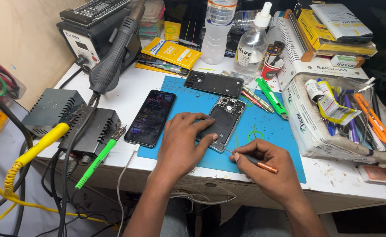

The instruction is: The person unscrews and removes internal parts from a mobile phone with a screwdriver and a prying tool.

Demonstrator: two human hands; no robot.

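Note:
An opened phone (224, 118) with its back removed lies on a blue work mat (263, 127). My left hand (184, 140) rests flat on its lower left part, fingers spread, holding it down. In my right hand (263, 163) is a thin copper-coloured screwdriver (256, 162), whose tip touches the phone's bottom edge. The removed dark back cover (213, 83) lies on the mat farther away. A second phone (150, 117) with a lit screen lies to the left, a cable plugged into its near end.
A hot-air station (94, 33) and soldering units (92, 129) stand at left with cables. Two clear bottles (251, 44), a small cup (270, 66), a green knife (272, 97) and pens lie behind the mat. A cluttered white tray (311, 131) of tools sits at right.

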